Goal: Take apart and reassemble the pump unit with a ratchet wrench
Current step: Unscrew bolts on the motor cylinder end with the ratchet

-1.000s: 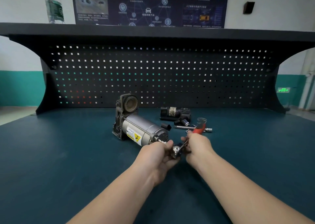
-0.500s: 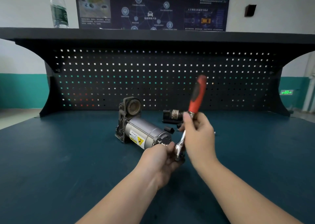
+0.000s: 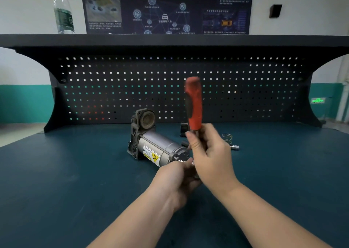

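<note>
The ratchet wrench (image 3: 193, 104) is gripped by the right hand (image 3: 211, 157), whose fingers are curled round the lower end of its red and black handle; the handle is held nearly upright and is blurred. The wrench head is hidden between the two hands. The left hand (image 3: 175, 181) is held just beside the right hand, its fingers curled at the near end of the pump unit (image 3: 156, 147); what exactly is pinched there cannot be told, though a small metal fitting is seen at the fingertips. The pump unit is laid on its side on the dark teal worktop (image 3: 66, 181), near the middle, with its grey cylindrical body pointed toward the hands and its black cast end, with a round opening, turned toward the back. A yellow warning label is seen on the cylinder. Behind the right hand a dark part (image 3: 183, 129) is partly hidden, and to the right of that hand a wire spring (image 3: 227, 136) and a small metal piece (image 3: 235, 147) are laid on the worktop. The back is closed off by a black pegboard (image 3: 170, 89), above which a shelf (image 3: 170, 40) carries a clear plastic bottle (image 3: 63, 12). A dark poster (image 3: 166, 8) is fixed to the wall behind.
</note>
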### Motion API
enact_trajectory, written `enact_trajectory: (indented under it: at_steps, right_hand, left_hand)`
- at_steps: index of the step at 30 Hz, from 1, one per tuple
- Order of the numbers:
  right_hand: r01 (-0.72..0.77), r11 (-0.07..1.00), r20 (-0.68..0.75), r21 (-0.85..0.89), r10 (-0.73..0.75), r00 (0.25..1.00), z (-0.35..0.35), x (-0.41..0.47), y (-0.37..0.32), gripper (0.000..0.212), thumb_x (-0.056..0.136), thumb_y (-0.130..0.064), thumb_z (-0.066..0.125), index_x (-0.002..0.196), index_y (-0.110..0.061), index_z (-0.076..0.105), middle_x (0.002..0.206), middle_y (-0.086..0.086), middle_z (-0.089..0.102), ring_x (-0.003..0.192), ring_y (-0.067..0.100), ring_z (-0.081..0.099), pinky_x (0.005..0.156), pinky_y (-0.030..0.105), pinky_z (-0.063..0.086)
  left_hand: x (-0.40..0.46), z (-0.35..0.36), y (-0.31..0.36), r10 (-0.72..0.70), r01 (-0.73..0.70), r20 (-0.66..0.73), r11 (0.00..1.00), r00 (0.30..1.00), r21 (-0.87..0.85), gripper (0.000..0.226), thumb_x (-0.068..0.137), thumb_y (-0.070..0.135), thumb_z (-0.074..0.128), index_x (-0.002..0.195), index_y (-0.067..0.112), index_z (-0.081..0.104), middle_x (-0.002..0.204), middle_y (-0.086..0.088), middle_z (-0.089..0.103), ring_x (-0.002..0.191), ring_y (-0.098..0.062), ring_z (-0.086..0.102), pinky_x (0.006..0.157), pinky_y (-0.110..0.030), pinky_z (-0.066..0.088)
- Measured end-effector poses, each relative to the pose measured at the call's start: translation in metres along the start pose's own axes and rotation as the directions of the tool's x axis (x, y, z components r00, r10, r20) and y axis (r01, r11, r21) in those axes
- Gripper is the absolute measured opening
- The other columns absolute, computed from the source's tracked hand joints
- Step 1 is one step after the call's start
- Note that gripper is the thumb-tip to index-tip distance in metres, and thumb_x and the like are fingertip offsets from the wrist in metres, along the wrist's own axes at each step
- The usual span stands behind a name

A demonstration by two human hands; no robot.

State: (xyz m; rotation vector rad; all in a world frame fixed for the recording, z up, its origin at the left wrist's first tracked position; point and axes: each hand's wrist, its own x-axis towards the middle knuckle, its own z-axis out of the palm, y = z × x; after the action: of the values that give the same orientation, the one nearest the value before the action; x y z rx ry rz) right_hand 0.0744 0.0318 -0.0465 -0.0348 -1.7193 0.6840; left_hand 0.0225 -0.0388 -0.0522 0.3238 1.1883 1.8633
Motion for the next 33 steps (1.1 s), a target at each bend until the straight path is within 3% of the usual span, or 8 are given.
enact_trajectory:
  at_steps: [3, 7, 10, 14, 17, 21, 27, 33]
  right_hand:
    - [-0.415, 0.898, -0.144, 0.147, 0.435, 0.889, -0.004, 0.010, 0.014, 0.017, 0.095, -0.027, 0.055, 0.079, -0.020, 0.056, 0.054, -0.011, 0.058, 0.049, 0.000, 0.053, 0.049, 0.012, 0.039]
    - [-0.767, 0.264, 0.015, 0.585, 0.942, 0.336, -0.003, 0.011, 0.033, 0.021, 0.097, -0.019, 0.053, 0.077, -0.011, 0.052, 0.061, 0.004, 0.056, 0.040, 0.010, 0.042, 0.039, 0.019, 0.034]
    - [-0.712, 0.600, -0.119, 0.365, 0.788, 0.603, 0.000, 0.011, 0.026, 0.021, 0.096, -0.024, 0.054, 0.077, -0.015, 0.056, 0.055, -0.005, 0.059, 0.051, 0.009, 0.051, 0.054, 0.021, 0.040]
    - [-0.120, 0.992, -0.043, 0.046, 0.122, 0.992, -0.004, 0.008, 0.000, 0.015, 0.092, -0.027, 0.057, 0.081, -0.018, 0.055, 0.060, -0.006, 0.057, 0.057, 0.004, 0.052, 0.056, 0.014, 0.040]
    - [0.181, 0.979, 0.091, -0.098, -0.172, 0.981, 0.001, -0.001, -0.004, 0.017, 0.091, -0.031, 0.056, 0.087, -0.014, 0.056, 0.066, -0.012, 0.050, 0.060, 0.004, 0.045, 0.059, 0.013, 0.036]
    - [-0.181, 0.983, -0.068, -0.028, 0.179, 0.981, -0.003, 0.008, 0.005, 0.018, 0.093, -0.032, 0.056, 0.079, -0.021, 0.055, 0.059, -0.007, 0.058, 0.054, 0.003, 0.052, 0.052, 0.015, 0.037]
    - [-0.807, 0.307, -0.019, 0.504, 0.939, 0.344, -0.005, 0.012, 0.033, 0.021, 0.096, -0.020, 0.055, 0.077, -0.012, 0.054, 0.060, 0.003, 0.059, 0.052, 0.015, 0.049, 0.052, 0.026, 0.037]
    - [-0.436, 0.897, -0.192, 0.075, 0.442, 0.876, -0.005, 0.012, 0.006, 0.022, 0.094, -0.031, 0.053, 0.075, -0.021, 0.057, 0.057, -0.014, 0.063, 0.052, -0.003, 0.055, 0.049, 0.007, 0.037]
  left_hand:
    - [0.001, 0.000, -0.001, 0.005, -0.006, -0.043, 1.000, 0.999, -0.029, 0.017, 0.093, 0.000, 0.050, 0.106, -0.007, 0.058, 0.083, -0.019, 0.063, 0.070, -0.027, 0.060, 0.053, -0.037, 0.055]
    - [0.001, 0.000, -0.001, -0.007, 0.007, -0.045, 1.000, 0.999, -0.013, 0.007, 0.092, -0.001, 0.051, 0.090, -0.002, 0.058, 0.077, -0.018, 0.063, 0.066, -0.025, 0.059, 0.064, -0.036, 0.053]
    - [0.001, -0.001, -0.003, 0.009, -0.009, -0.070, 1.000, 0.997, 0.003, 0.005, 0.091, 0.002, 0.055, 0.091, -0.001, 0.059, 0.077, -0.017, 0.063, 0.063, -0.024, 0.059, 0.062, -0.035, 0.054]
    - [0.000, 0.000, -0.003, 0.028, -0.027, -0.049, 0.999, 0.998, 0.018, 0.008, 0.090, 0.006, 0.058, 0.088, 0.000, 0.063, 0.074, -0.014, 0.064, 0.062, -0.022, 0.061, 0.049, -0.028, 0.055]
    - [-0.002, -0.001, 0.000, 0.001, -0.001, -0.006, 1.000, 1.000, 0.019, 0.017, 0.089, -0.003, 0.048, 0.089, 0.001, 0.064, 0.070, -0.011, 0.064, 0.054, -0.017, 0.063, 0.045, -0.022, 0.052]
    - [-0.003, 0.002, 0.001, 0.001, -0.001, -0.002, 1.000, 1.000, -0.009, 0.014, 0.094, -0.001, 0.046, 0.099, -0.004, 0.058, 0.074, -0.016, 0.061, 0.059, -0.023, 0.060, 0.050, -0.031, 0.055]
    - [-0.002, 0.003, -0.004, -0.019, 0.018, -0.029, 0.999, 0.999, -0.027, 0.007, 0.092, 0.000, 0.052, 0.096, -0.003, 0.057, 0.084, -0.020, 0.063, 0.069, -0.027, 0.061, 0.051, -0.033, 0.057]
    - [0.000, 0.004, -0.005, 0.016, -0.019, -0.039, 0.997, 0.999, -0.078, 0.011, 0.094, 0.001, 0.050, 0.098, -0.006, 0.058, 0.081, -0.018, 0.062, 0.070, -0.027, 0.059, 0.060, -0.038, 0.056]
